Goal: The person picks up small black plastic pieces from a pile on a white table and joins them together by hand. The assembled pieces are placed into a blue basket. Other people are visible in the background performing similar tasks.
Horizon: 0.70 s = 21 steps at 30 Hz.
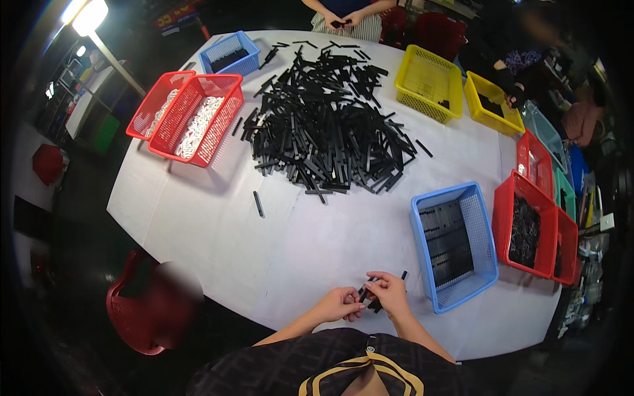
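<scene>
Near the table's front edge, my left hand (343, 304) and my right hand (389, 291) are close together. Their fingers are closed on a slim black strip (364, 294) that spans the gap between them. More black pieces (376, 306) show under my right hand, partly hidden by it, and one strip end (404, 274) sticks out beyond its fingers. To the right of my hands stands a blue basket (457, 289) with black strips laid in rows. A large loose pile of black strips (330, 132) covers the table's far middle.
One strip (258, 204) lies apart on the white table (231, 257). Red baskets (218, 132) with white pieces and a small blue basket (247, 65) stand far left. Yellow baskets (429, 79) and red baskets (503, 211) line the right. Another person's hands (347, 20) are across the table.
</scene>
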Each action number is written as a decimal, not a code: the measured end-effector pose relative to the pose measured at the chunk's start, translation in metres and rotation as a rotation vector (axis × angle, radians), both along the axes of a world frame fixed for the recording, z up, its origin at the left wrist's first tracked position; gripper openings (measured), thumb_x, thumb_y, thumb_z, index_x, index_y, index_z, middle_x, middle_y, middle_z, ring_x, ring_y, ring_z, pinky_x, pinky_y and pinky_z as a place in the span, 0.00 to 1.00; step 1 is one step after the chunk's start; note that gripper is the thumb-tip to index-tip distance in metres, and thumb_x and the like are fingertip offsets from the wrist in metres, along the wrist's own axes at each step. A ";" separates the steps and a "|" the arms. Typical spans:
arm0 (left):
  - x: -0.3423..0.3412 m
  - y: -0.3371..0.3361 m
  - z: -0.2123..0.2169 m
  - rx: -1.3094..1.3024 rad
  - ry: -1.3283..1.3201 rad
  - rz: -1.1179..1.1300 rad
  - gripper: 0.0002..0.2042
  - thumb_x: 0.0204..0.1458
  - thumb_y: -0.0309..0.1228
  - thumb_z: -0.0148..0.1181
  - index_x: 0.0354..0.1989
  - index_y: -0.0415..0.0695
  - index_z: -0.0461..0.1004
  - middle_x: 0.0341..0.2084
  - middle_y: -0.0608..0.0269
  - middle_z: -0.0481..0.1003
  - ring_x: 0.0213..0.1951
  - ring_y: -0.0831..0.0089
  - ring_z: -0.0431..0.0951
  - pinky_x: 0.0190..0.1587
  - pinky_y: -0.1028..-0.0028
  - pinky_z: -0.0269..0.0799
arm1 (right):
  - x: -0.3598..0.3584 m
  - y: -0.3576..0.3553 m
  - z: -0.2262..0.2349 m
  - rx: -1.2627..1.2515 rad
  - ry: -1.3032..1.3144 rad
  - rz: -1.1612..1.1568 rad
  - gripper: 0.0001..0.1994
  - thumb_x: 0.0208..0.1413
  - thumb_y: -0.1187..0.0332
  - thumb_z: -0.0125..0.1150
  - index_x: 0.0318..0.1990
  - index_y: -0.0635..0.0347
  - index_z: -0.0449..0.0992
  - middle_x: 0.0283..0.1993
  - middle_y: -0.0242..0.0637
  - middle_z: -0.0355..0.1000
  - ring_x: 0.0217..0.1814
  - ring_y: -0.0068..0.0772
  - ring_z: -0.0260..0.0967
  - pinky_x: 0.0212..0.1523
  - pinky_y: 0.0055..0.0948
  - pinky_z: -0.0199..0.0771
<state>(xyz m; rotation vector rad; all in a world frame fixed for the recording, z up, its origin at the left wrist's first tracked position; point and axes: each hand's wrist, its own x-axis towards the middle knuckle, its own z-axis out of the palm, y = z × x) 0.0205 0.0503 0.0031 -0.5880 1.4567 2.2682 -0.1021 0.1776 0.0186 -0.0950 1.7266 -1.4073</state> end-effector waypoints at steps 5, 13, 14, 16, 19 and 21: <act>-0.006 -0.008 0.005 0.015 0.021 0.002 0.08 0.51 0.30 0.58 0.29 0.42 0.66 0.20 0.60 0.76 0.19 0.78 0.74 0.20 0.81 0.65 | -0.007 -0.007 0.000 -0.019 -0.122 -0.053 0.10 0.51 0.72 0.60 0.40 0.65 0.75 0.27 0.36 0.75 0.23 0.20 0.70 0.24 0.17 0.70; -0.036 -0.027 -0.004 0.011 0.076 0.125 0.09 0.51 0.33 0.58 0.29 0.42 0.66 0.19 0.59 0.76 0.17 0.79 0.72 0.18 0.82 0.63 | -0.033 -0.041 0.004 -0.039 -0.121 -0.157 0.09 0.52 0.68 0.59 0.37 0.64 0.75 0.29 0.37 0.74 0.27 0.23 0.71 0.28 0.19 0.71; -0.041 -0.031 -0.006 0.003 0.085 0.150 0.09 0.51 0.34 0.58 0.29 0.42 0.66 0.19 0.59 0.76 0.17 0.79 0.72 0.17 0.82 0.63 | -0.035 -0.048 0.006 -0.065 -0.140 -0.171 0.09 0.52 0.68 0.59 0.36 0.64 0.75 0.28 0.38 0.74 0.27 0.23 0.71 0.28 0.20 0.72; -0.049 -0.039 -0.005 -0.009 0.101 0.190 0.09 0.51 0.34 0.59 0.30 0.42 0.66 0.19 0.59 0.76 0.16 0.79 0.72 0.17 0.82 0.62 | -0.042 -0.062 0.005 -0.092 -0.127 -0.189 0.09 0.53 0.66 0.58 0.36 0.64 0.75 0.29 0.38 0.74 0.27 0.25 0.71 0.29 0.21 0.72; -0.060 -0.056 -0.004 -0.022 0.129 0.234 0.09 0.51 0.33 0.59 0.31 0.42 0.67 0.19 0.59 0.76 0.16 0.79 0.72 0.18 0.82 0.63 | -0.060 -0.085 -0.013 -0.047 0.134 -0.204 0.12 0.54 0.64 0.57 0.37 0.64 0.74 0.29 0.37 0.74 0.28 0.27 0.71 0.29 0.24 0.71; -0.066 -0.071 -0.009 -0.022 0.159 0.246 0.09 0.51 0.33 0.59 0.33 0.42 0.67 0.19 0.59 0.76 0.16 0.79 0.72 0.18 0.82 0.63 | -0.080 -0.097 -0.041 0.054 0.534 -0.232 0.13 0.54 0.61 0.57 0.38 0.64 0.74 0.29 0.36 0.74 0.27 0.29 0.70 0.28 0.25 0.70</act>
